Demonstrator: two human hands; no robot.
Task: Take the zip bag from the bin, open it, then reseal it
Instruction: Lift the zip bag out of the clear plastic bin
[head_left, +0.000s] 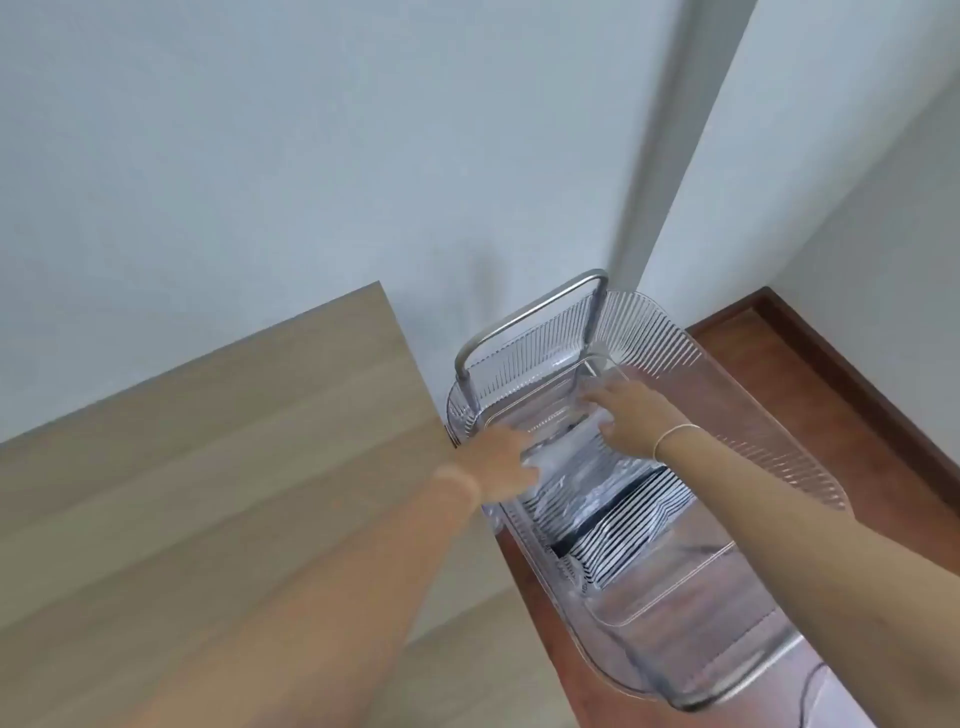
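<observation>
A clear zip bag (582, 478) holding black-and-white striped cloth lies inside a clear ribbed plastic bin (727, 384) to the right of the table. Both my hands reach down into the bin at the bag's far end. My left hand (506, 460) is on the bag's left corner, its fingers blurred against the plastic. My right hand (623, 410) lies over the bag's far right corner with its fingers stretched forward. Whether either hand grips the bag is not visible.
A light wooden table (208, 467) fills the left and stands right against the bin. The bin sits in a cart with a metal handle (530, 317) at its far end. White walls rise behind, and red-brown floor (810, 374) shows at the right.
</observation>
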